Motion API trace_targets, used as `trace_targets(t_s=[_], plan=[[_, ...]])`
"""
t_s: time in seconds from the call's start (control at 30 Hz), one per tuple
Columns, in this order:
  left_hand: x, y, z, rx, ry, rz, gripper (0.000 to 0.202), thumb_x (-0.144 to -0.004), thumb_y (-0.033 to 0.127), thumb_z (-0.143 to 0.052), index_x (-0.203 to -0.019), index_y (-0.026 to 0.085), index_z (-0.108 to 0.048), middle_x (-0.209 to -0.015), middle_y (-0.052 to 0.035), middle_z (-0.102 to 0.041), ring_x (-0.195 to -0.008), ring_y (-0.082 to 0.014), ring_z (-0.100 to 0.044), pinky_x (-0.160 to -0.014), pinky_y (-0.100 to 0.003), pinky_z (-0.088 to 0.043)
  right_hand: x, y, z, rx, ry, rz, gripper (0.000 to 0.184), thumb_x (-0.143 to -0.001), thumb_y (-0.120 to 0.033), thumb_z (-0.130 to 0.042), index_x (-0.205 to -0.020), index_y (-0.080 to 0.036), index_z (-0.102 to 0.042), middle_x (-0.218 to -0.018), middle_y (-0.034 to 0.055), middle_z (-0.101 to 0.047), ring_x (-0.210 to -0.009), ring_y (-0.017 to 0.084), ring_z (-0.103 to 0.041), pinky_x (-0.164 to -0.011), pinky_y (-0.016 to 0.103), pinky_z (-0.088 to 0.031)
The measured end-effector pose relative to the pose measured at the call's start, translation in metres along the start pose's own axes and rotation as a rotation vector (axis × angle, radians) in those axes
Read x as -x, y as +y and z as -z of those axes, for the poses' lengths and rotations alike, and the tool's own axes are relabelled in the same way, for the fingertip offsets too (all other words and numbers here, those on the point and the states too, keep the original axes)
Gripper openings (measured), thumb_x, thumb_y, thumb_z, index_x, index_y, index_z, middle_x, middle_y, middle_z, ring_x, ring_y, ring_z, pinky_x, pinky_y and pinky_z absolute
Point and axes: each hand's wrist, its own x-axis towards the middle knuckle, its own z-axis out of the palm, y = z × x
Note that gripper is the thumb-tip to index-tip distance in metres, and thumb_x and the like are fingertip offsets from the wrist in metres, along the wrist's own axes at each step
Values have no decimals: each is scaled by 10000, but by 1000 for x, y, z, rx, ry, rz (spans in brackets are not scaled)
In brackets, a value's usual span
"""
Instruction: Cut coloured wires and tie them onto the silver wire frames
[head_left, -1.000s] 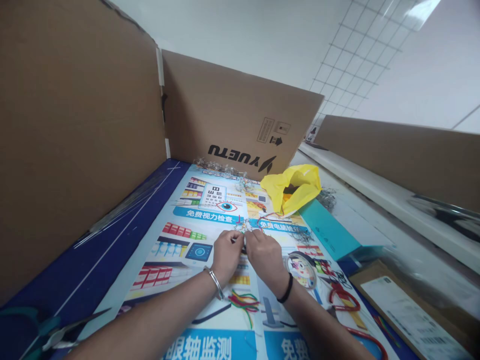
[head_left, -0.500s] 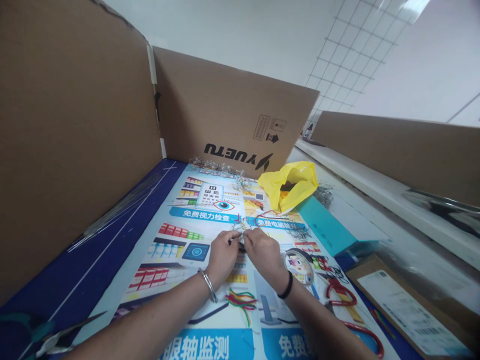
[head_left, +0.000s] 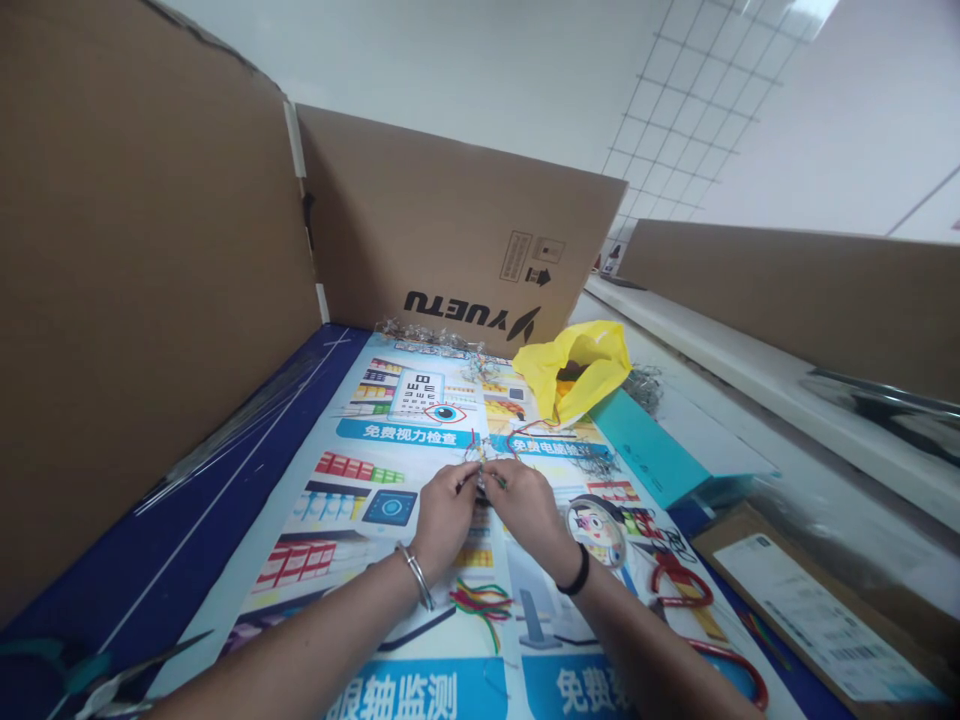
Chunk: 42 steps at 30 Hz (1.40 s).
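Note:
My left hand (head_left: 441, 508), with a silver bangle on its wrist, pinches a small wire piece with coloured strands (head_left: 481, 453) over the middle of the printed poster. On the same piece, the thumb and fingers of my right hand (head_left: 531, 512) are also closed; a black band circles that wrist. The two hands' fingertips almost meet and hide much of the piece. Thin red and yellowish strands stick out beyond the fingers. Just below the hands lies a bunch of coloured cords (head_left: 481, 602) in red, yellow and green.
Red-handled scissors (head_left: 682, 588) and a roll of clear tape (head_left: 596, 530) lie right. A yellow bag (head_left: 574, 372) stands behind, beside a teal box (head_left: 649, 450). Teal-handled pliers (head_left: 82, 668) lie at lower left. Cardboard panels (head_left: 450, 220) enclose the back and left. Tangled wire (head_left: 431, 332) lines the back.
Both hands stay together on the wire piece, with the fingers slightly shifted. The whole view has moved a little; the things on the table lie as before.

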Motion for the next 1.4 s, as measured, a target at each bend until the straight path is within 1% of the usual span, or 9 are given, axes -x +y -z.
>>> trace_targets(t_s=[0.17, 0.3, 0.5, 0.73, 0.9, 1.03, 1.2, 1.3, 1.4], plan=[[2, 3, 1, -65, -51, -64, 292, -817, 102, -453, -982, 193, -675, -896, -55, -673, -833, -174, -616, -772, -314, -477, -1, 3, 0, -135, -5, 34, 197, -812, -192, -494, -802, -233, -687, -816, 14, -700, -762, 154, -611, -656, 222, -399], [3, 5, -1, -76, -96, -107, 324, -825, 76, -420, -1002, 198, -663, -897, -51, -664, -825, -165, -606, -763, -306, -480, -2, 5, -6, -195, 65, -26, 191, -777, -165, -502, -739, -220, -681, -777, 15, -693, -735, 151, -608, -653, 222, -398], [-4, 1, 2, -136, -39, -175, 289, -813, 63, -460, -954, 200, -672, -901, -39, -619, -871, -154, -578, -806, -289, -467, -4, 7, -13, -263, 93, -39, 175, -746, -156, -492, -631, -202, -615, -633, -13, -623, -618, 125, -558, -581, 205, -363], [-11, 10, 16, -624, -175, -401, 219, -885, 157, -421, -878, 201, -635, -835, -29, -574, -784, -155, -555, -677, -255, -430, -4, 13, -12, -339, 93, 8, 191, -755, -157, -468, -605, -195, -578, -627, -22, -593, -620, 118, -538, -582, 202, -353], [-11, 17, 21, -891, -251, -441, 183, -869, 177, -428, -843, 194, -609, -852, -35, -572, -745, -168, -557, -607, -270, -390, -4, 15, -10, -346, 64, 42, 197, -763, -145, -466, -614, -193, -586, -631, -24, -599, -628, 118, -535, -590, 202, -353], [-15, 19, 23, -766, -268, -370, 171, -822, 157, -448, -826, 209, -611, -870, -24, -571, -753, -156, -552, -597, -255, -374, -5, 15, -4, -312, 13, 88, 210, -784, -137, -465, -646, -194, -612, -656, -21, -619, -659, 118, -548, -616, 203, -358], [-28, 14, 28, -319, -335, -249, 160, -694, 88, -486, -586, 185, -554, -639, 14, -527, -676, -143, -524, -630, -244, -388, -3, 12, 4, -151, -22, 117, 200, -803, -134, -480, -700, -202, -638, -728, -5, -642, -721, 131, -562, -633, 211, -349], [-33, 14, 31, -260, -372, -224, 156, -697, 96, -468, -599, 179, -557, -624, 21, -548, -642, -132, -530, -613, -236, -406, -2, 12, 5, -82, -33, 126, 198, -820, -143, -484, -732, -208, -650, -759, 4, -653, -740, 134, -567, -640, 214, -346], [-32, 17, 31, -213, -338, -271, 148, -687, 86, -474, -605, 177, -558, -701, 3, -575, -715, -140, -546, -648, -243, -419, -1, 11, 4, -56, -33, 143, 200, -825, -145, -490, -708, -206, -640, -742, 0, -650, -720, 129, -564, -624, 214, -336]])
